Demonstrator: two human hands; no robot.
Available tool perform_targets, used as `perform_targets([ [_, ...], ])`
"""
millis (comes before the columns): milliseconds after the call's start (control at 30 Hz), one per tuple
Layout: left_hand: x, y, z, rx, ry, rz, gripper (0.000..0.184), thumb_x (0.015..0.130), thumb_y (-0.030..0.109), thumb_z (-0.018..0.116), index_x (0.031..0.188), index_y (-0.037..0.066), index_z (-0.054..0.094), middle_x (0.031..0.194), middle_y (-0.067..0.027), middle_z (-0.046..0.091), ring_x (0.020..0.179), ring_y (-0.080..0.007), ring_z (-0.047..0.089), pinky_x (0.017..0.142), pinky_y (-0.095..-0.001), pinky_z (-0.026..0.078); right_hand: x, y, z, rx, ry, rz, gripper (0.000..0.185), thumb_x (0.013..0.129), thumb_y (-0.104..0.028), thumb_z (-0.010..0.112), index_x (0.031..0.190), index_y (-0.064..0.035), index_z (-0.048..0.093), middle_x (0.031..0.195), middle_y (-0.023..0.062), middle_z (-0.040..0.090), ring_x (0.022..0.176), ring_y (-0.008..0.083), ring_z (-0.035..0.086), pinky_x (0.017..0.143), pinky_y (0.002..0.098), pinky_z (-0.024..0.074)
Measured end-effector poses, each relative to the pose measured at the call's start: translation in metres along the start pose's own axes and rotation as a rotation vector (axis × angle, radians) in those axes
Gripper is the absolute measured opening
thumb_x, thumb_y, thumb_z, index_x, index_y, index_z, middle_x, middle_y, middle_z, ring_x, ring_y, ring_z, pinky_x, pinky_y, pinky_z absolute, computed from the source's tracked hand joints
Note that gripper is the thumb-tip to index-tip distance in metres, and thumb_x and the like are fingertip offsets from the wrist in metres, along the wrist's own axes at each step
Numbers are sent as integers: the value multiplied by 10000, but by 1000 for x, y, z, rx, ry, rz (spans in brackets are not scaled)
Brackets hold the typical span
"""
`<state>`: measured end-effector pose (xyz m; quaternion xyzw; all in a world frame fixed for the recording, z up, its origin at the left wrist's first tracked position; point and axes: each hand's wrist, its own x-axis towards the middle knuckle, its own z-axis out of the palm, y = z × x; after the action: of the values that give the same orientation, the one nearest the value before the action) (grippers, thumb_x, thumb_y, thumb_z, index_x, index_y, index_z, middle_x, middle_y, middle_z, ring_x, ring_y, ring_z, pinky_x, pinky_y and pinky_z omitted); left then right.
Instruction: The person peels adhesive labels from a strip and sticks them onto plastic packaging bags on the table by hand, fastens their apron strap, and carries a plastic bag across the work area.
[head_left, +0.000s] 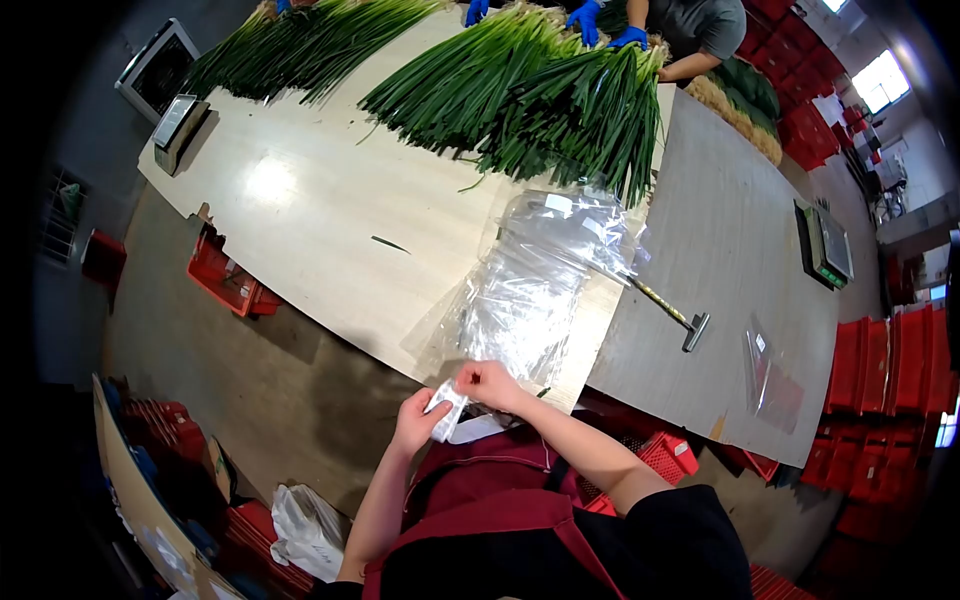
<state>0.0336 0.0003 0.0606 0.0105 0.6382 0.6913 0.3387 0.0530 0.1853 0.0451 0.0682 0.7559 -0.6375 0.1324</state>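
My left hand [410, 424] is closed around a small white roll of printed labels [449, 410], just off the table's front edge. Right beside the roll, my right hand [488, 384] is curled with its fingertips pinched together; whatever is between them is too small to make out. Clear plastic bags [525, 305] lie in a flat, shiny stack just beyond my hands, with white labels on the farthest ones. Past the bags, long green onions [570, 105] are heaped with their leaves toward me.
A T-shaped tool with a metal head [694, 332] lies right of the bags. Scales stand at the left [176, 128] and right [826, 246]. A single labelled bag [770, 385] rests on the grey tabletop [690, 230]. Blue-gloved hands [585, 20] of a co-worker touch the onions. Red crates [870, 375] are stacked at right.
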Motion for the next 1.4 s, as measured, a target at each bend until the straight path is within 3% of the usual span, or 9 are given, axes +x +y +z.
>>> perform_targets([
  [67,-4,-2,-10,228,-15,-35,72,823,66,563,846,-2,556,673,8,570,588,-37,492,519,-204,398,15,-1,-7,-221,156,-55,125,732,-172,643,734,-53,607,652,65,599,583,168,564,540,297,441],
  [200,-14,-11,-18,147,73,-77,132,848,120,539,803,0,570,659,14,557,584,-37,475,516,-213,390,33,37,-26,-812,423,-236,250,737,-303,619,897,-114,585,817,112,603,655,305,582,578,389,459],
  [333,-18,-20,-31,232,104,-30,147,860,130,519,806,1,565,659,12,555,590,-40,471,521,-221,391,24,20,-31,-884,294,77,412,778,-293,576,1116,-104,436,923,127,567,757,317,578,667,400,453],
  [567,-22,-26,-43,317,176,3,180,845,149,518,759,-8,531,636,-17,532,605,-60,454,527,-242,385,10,31,-20,-789,429,47,549,770,-295,574,1224,-76,355,859,176,590,697,364,577,615,425,458],
  [700,-9,-45,-52,375,175,88,189,832,148,538,732,-12,524,622,-10,516,600,-58,437,519,-245,377,6,21,-27,-659,66,-156,494,748,-328,597,1169,-117,446,890,134,579,760,333,560,676,409,436],
  [767,-4,-57,-51,242,168,56,180,834,132,538,716,-3,525,621,8,511,594,-49,432,512,-237,372,0,43,-19,-823,162,-415,449,722,-392,615,1077,-135,512,928,96,529,873,275,506,759,388,381],
  [833,-1,-51,-46,223,124,34,164,838,119,535,716,9,536,631,24,513,590,-37,429,508,-224,368,-5,53,-17,-869,180,-399,428,704,-440,615,1008,-148,540,940,66,480,932,228,447,795,375,325],
  [1067,10,-61,-47,111,47,11,126,853,94,523,823,-18,572,716,-20,587,616,-63,514,549,-216,418,-6,65,-7,-740,328,-442,218,781,-367,568,812,-151,579,798,27,487,850,210,470,756,348,337],
  [1400,10,-57,-41,278,39,27,133,857,101,522,869,-14,590,745,-14,600,653,-60,526,590,-215,427,-8,63,-9,-718,351,-466,199,798,-339,545,805,-144,585,770,33,492,794,223,477,739,355,348],
])
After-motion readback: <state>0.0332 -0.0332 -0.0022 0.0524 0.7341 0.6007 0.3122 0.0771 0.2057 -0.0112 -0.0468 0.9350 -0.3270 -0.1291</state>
